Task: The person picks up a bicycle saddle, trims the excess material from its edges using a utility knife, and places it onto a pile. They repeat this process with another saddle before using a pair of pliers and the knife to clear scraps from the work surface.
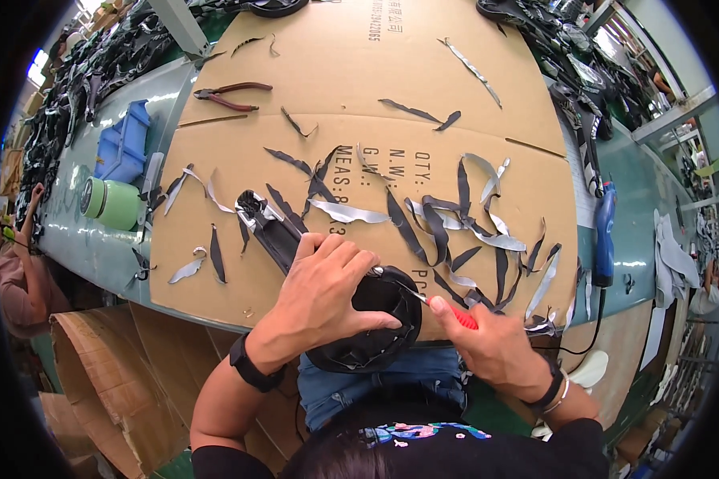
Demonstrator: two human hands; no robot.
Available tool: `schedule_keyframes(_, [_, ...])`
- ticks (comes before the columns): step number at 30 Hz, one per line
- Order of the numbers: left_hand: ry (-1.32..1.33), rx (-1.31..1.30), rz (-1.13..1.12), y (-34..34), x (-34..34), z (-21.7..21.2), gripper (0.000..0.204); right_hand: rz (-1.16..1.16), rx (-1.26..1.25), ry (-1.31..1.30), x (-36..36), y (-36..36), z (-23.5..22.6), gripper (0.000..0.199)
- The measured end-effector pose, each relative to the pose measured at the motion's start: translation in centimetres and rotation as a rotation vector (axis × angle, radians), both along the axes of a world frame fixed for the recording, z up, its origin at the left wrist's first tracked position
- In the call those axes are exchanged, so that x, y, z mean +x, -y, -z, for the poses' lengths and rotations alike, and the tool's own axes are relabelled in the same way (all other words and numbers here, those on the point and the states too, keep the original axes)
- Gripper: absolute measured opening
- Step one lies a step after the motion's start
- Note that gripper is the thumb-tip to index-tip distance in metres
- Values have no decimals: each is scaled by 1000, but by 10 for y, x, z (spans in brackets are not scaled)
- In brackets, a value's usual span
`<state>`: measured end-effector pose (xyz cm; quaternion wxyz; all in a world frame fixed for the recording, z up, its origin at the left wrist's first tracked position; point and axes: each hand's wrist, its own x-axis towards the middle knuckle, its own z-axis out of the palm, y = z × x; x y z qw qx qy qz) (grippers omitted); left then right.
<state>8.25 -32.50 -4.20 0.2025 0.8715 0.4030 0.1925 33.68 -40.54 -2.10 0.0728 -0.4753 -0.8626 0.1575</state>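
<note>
A black bicycle saddle (355, 351), underside up, lies across the table's near edge by my lap, its narrow nose pointing away to the left. My left hand (319, 291) grips its middle, fingers over the near frame and thumb reaching across the wide end. In my right hand (491, 343) is a red-handled tool (462, 314); its thin metal tip touches the right rim of the saddle's wide end. Exactly what kind of tip it has is too small to tell. Black and grey cut strips (435, 227) lie scattered on the cardboard sheet (240, 152) beyond both hands.
Red-handled pliers (236, 96) rest at the far left of the cardboard. A blue bin (124, 144) and a green jar (112, 203) stand farther left. At right is a blue corded tool (605, 235). Piled black pieces line both far sides; another person's arm (32, 263) shows at left.
</note>
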Motion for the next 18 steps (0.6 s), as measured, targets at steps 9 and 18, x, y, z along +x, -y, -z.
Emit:
schedule_keyframes(9, [-1, -15, -57, 6, -1, -4, 63, 282, -279, -72, -19, 63, -2, 71])
schedule_keyframes(18, [-173, 43, -191, 37, 26, -43, 54, 332, 72, -684, -56, -27, 2, 53])
